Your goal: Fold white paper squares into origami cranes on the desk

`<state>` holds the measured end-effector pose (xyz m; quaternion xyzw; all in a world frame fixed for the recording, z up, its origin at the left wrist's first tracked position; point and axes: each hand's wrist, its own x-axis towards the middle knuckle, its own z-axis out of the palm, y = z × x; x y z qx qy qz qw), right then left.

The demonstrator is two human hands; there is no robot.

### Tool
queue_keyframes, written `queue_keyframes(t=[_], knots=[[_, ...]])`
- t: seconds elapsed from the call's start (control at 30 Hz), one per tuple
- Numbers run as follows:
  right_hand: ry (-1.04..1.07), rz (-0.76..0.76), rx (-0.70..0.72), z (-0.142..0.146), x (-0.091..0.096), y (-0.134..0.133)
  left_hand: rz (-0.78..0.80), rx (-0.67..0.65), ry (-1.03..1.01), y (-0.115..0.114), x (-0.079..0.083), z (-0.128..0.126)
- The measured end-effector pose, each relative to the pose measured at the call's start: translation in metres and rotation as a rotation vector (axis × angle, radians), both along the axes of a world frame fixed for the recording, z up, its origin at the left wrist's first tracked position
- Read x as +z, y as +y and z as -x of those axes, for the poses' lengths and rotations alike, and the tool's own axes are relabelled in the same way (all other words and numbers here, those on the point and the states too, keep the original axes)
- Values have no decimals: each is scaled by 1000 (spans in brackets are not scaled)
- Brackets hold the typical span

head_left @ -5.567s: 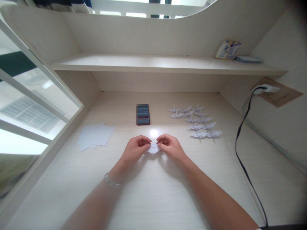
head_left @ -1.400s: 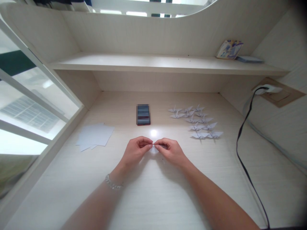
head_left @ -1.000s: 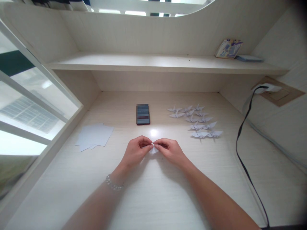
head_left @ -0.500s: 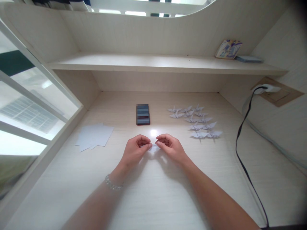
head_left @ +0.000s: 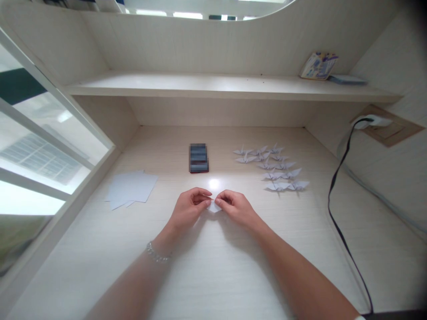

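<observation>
Between my two hands is a small folded piece of white paper (head_left: 214, 207), held just above the desk. My left hand (head_left: 191, 206), with a clear beaded bracelet (head_left: 156, 254) at the wrist, pinches its left side between thumb and fingers. The thumb and forefinger of my right hand (head_left: 235, 207) grip the right side. Fingertips cover the paper's upper part, so its exact folds are hard to see. Several folded paper cranes (head_left: 275, 176) stand in loose rows to the right. On the left lies a stack of white paper sheets (head_left: 133, 187).
A dark phone-like object (head_left: 199, 158), its face blurred, lies behind my hands. A black cable (head_left: 330, 200) runs down the right side from a wall socket (head_left: 388, 126). Above the desk's back is a shelf (head_left: 187, 83) holding a small printed packet (head_left: 319, 66).
My right hand has moved slightly down and left, closer to my left hand. More of the folded paper's lower part now shows as a white point below the fingertips.
</observation>
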<state>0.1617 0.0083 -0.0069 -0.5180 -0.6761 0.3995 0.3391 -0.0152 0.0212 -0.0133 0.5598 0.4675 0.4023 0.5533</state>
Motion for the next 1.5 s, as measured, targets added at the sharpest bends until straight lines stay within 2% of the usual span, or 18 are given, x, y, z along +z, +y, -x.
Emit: queue_keyframes(t=[0.13, 0.33, 0.6, 0.9, 1.17, 1.5], knots=[[-12, 21, -12, 0, 0, 1, 10, -44, -20, 0, 2, 1], [-30, -24, 17, 0, 1, 0, -81, -51, 101, 0, 2, 1], [-16, 6, 22, -1, 1, 1, -96, -118, 109, 1, 5, 6], [-26, -18, 37, 0, 0, -1, -113, -106, 107, -1, 1, 2], [-94, -32, 142, -5, 5, -1, -121, -70, 89, -1, 0, 2], [-149, -48, 96, -2, 11, -3, -163, -75, 135, -4, 6, -1]])
